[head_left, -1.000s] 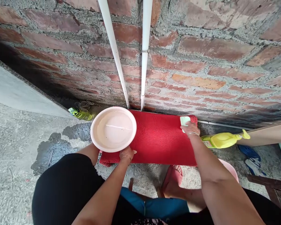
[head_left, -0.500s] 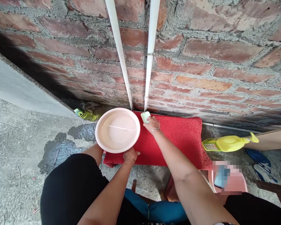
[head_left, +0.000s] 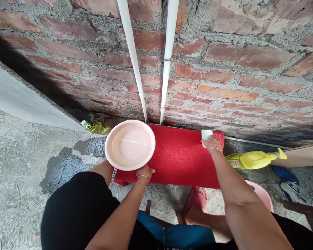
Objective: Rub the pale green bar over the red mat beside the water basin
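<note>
A pale green block with rounded corners (head_left: 207, 134), too little shown to tell its kind, is in the grip of my right hand (head_left: 213, 143). That hand is low on the red mat (head_left: 177, 156), near its far right corner. At the mat's left end stands a pale pink basin (head_left: 130, 168) with clear water in it. My left hand (head_left: 145, 171) is at the basin's near right edge, against the mat. Its thumb points right, and its other fingers are hidden, so I cannot tell what they grip.
A yellow pump bottle (head_left: 253, 160) lies right of the mat, and a smaller yellow-green bottle (head_left: 95, 128) is at far left. Two white pipes (head_left: 166, 76) run down the brick wall (head_left: 224, 73). Behind my right arm is a pink tub (head_left: 263, 194).
My right hand has moved right across the mat with the pale green block, from beside the basin to the far right corner. The left hand and basin stay nearly where they were.
</note>
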Demonstrator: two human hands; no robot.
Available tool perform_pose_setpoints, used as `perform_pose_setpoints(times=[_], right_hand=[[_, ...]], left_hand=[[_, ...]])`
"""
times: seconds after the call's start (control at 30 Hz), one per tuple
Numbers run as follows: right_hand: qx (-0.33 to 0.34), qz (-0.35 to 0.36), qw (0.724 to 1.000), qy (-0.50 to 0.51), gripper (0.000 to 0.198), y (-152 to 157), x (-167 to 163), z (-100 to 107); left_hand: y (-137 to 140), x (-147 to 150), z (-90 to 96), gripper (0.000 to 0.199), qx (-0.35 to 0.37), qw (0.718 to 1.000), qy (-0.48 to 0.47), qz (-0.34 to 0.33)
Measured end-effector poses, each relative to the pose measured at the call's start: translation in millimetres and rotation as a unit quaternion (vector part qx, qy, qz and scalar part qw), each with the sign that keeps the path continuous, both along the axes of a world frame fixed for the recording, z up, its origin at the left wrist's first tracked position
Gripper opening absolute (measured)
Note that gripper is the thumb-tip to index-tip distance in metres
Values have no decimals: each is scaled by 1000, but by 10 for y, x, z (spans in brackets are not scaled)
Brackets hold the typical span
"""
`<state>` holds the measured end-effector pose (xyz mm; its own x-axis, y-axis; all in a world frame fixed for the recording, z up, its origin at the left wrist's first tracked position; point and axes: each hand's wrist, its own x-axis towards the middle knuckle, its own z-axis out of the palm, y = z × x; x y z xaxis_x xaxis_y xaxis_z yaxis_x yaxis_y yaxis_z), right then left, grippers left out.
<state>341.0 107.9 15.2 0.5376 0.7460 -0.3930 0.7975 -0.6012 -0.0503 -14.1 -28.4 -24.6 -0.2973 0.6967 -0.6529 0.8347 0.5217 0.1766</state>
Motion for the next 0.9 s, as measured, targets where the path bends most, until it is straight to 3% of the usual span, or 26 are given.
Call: perform_pose_setpoints(times=[0.1,0.2,0.3,0.47,0.53,0.6,0.7,0.9], right_hand=[[-20,-91,994,-50,56,-177,422,94],[-8,-109,993,-45,55,-239,304,159],[49,10,998,24,48,-204,-351,155],[85,203,970,99,39,-160,-1782,26],[70,245,960,115,38,-165,-2125,-31],[56,268,954,122,38,-171,-2228,-77],[47,263,958,108,40,-186,-1930,-120],[33,69,996,37,43,-395,-439,-113]], left_hand=[[-2,-7,-6,58,-5,1000,1,2],[-2,-12,-5,59,-5,1000,-7,11],[2,-11,-5,62,-2,1000,-10,16],[10,-2,23,63,-10,1000,-1,8],[14,0,46,64,-13,1000,-1,7],[17,0,67,65,-12,1000,-1,5],[22,0,81,65,-10,1000,1,-3],[18,-12,48,72,6,1000,5,-14]])
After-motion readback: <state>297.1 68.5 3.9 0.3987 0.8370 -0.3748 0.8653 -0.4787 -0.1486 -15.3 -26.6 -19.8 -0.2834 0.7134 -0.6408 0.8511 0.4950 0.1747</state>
